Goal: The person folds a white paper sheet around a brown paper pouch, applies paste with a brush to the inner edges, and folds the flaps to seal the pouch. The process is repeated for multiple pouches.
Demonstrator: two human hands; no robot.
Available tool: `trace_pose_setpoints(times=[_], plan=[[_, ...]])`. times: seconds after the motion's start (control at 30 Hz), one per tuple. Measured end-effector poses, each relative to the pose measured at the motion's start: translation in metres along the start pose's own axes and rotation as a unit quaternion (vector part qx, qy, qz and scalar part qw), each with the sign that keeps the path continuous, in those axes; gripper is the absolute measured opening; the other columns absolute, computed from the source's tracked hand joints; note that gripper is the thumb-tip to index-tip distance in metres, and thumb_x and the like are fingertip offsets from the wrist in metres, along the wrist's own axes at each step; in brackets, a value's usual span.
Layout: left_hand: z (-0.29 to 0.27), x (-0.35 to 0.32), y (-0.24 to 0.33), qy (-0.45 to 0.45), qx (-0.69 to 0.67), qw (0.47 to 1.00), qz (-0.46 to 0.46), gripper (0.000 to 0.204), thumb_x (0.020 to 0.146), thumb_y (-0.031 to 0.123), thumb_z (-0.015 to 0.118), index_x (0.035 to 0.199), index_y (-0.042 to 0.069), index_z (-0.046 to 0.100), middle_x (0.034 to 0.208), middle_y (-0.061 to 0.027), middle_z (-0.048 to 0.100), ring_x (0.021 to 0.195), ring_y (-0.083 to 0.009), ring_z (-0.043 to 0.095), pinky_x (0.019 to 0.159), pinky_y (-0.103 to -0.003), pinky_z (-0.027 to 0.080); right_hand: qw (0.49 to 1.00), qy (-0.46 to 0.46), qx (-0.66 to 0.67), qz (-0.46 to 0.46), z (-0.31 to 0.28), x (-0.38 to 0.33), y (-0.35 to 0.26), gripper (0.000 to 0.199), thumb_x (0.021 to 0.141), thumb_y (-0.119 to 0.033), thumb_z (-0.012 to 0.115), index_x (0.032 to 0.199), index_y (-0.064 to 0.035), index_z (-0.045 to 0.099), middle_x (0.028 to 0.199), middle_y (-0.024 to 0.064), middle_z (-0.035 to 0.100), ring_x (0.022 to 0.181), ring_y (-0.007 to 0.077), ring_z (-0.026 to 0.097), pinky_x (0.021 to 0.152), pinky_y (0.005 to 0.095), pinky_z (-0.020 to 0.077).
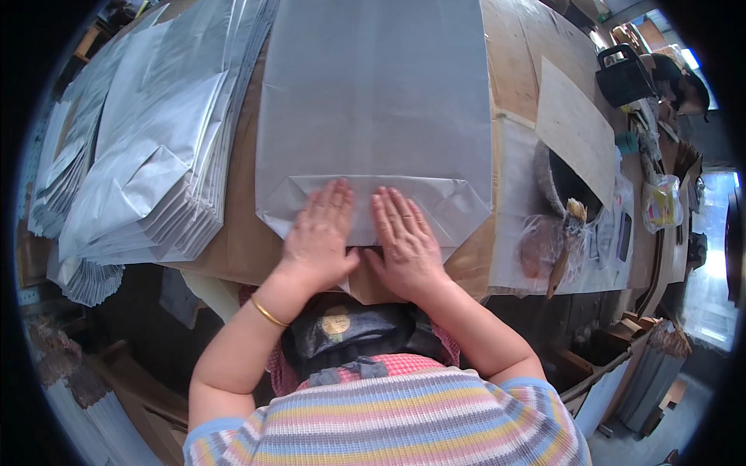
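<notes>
Silver-grey flat paper bags (148, 147) lie in one fanned stack at the left of the brown cardboard-covered workbench (241, 241); the count of bags in the stack cannot be read, since only their layered edges show. One large matte silver-grey paper bag (373, 93) lies flat at the bench centre, its bottom end creased into angled corner folds and one folded flap (365, 206) at the near edge. Two bare hands rest on this flap. The left hand (320, 233) lies palm down, fingers spread and flat, grasping nothing; one thin gold bangle (268, 313) circles its wrist. The right hand (404, 237) lies just beside it, also flat and extended, pressing the same flap without gripping. To the right stand one pale rectangular board (575, 128), one dark round bowl (563, 182) and, probably, one wooden-handled brush (566, 241). One black carrier bag (624, 75) sits far right.
</notes>
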State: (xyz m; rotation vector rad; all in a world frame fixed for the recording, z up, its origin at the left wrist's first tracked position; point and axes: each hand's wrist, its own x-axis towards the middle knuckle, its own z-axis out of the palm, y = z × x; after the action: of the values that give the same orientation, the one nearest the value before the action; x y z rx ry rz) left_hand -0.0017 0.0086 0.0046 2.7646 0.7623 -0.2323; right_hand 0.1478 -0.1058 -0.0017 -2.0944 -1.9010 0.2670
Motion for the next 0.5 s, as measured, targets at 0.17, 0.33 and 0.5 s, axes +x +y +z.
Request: trace_pose_setpoints(times=[0.17, 0.33, 0.5], plan=[[0.010, -0.008, -0.034, 0.056, 0.069, 0.996, 0.018, 0.116, 0.074, 0.075, 0.055, 0.152, -0.002, 0.016, 0.160, -0.0179, 0.015, 0.149, -0.0298, 0.011, 0.120, -0.047, 0.008, 0.998, -0.033, -0.007, 0.045, -0.017, -0.031, 0.029, 0.087, 0.083, -0.043, 0.066, 0.149, 0.0001, 0.029, 0.156, 0.0178, 0.028, 0.146, 0.0310, 0.024, 0.119, 0.0441, 0.0184], [0.005, -0.004, -0.044, 0.075, 0.035, 0.997, 0.015, 0.121, 0.072, 0.081, 0.050, 0.153, -0.001, 0.012, 0.161, -0.0173, 0.011, 0.150, -0.0286, 0.006, 0.121, -0.047, 0.003, 0.999, -0.031, -0.008, 0.042, -0.018, -0.030, 0.029, 0.086, 0.082, -0.043, 0.067, 0.148, -0.0001, 0.030, 0.156, 0.0173, 0.028, 0.145, 0.0311, 0.025, 0.118, 0.0442, 0.0188], [0.006, -0.051, -0.057, 0.111, 0.031, 0.982, -0.152, 0.116, 0.077, 0.075, 0.053, 0.152, -0.004, 0.012, 0.159, -0.0231, 0.011, 0.149, -0.0317, 0.007, 0.121, -0.047, 0.003, 0.993, -0.007, 0.004, 0.115, -0.030, -0.059, 0.052, 0.079, 0.084, -0.029, 0.068, 0.147, 0.0021, 0.031, 0.155, 0.0202, 0.027, 0.145, 0.0352, 0.024, 0.119, 0.0445, 0.0194]])
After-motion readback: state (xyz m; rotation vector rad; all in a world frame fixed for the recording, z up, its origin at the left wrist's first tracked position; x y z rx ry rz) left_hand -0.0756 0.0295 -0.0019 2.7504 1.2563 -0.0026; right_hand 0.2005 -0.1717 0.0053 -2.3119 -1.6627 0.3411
